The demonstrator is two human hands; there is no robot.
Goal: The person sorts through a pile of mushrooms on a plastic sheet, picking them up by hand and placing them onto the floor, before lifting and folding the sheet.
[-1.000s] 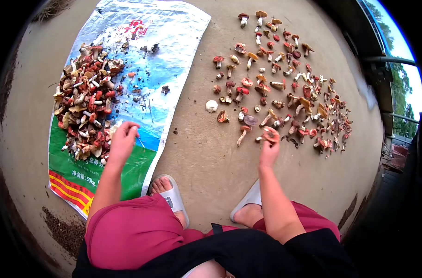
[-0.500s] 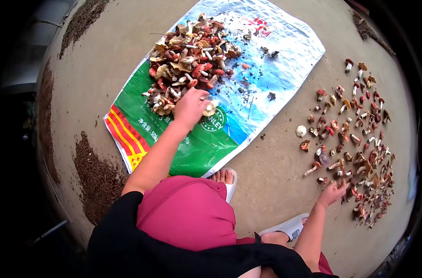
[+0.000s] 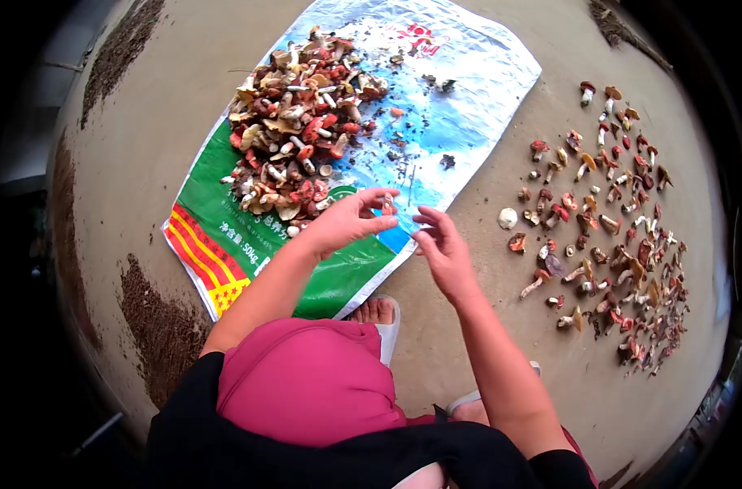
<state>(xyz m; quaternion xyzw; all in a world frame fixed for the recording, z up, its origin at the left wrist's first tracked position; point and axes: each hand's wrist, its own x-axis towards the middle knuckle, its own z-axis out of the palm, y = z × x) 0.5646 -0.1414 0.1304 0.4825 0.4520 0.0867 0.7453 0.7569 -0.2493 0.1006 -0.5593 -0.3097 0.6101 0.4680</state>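
Note:
My left hand (image 3: 351, 222) is raised over the lower right part of a printed plastic sack (image 3: 330, 281). Pinched between its thumb and fingers is a small mushroom (image 3: 387, 205), partly hidden by the fingertips. Facing it, just past the sack's edge, my right hand (image 3: 448, 254) has its fingers bent but apart, with nothing seen in them. Beyond my left hand, a heap of mushrooms (image 3: 294, 122) with red, brown and yellowish caps and pale stems covers the upper left of the sack.
To the right, many separate mushrooms (image 3: 640, 269) lie spread over the concrete floor (image 3: 461, 359), with a round white one (image 3: 508, 218) at their near side. Dark debris (image 3: 447, 161) dots the sack. Brown grainy piles (image 3: 155, 326) lie at left. My sandalled foot (image 3: 379, 314) touches the sack's edge.
My right hand has left the mushrooms on the floor and come up beside my left. My left hand has moved right, away from the heap. The view has shifted slightly.

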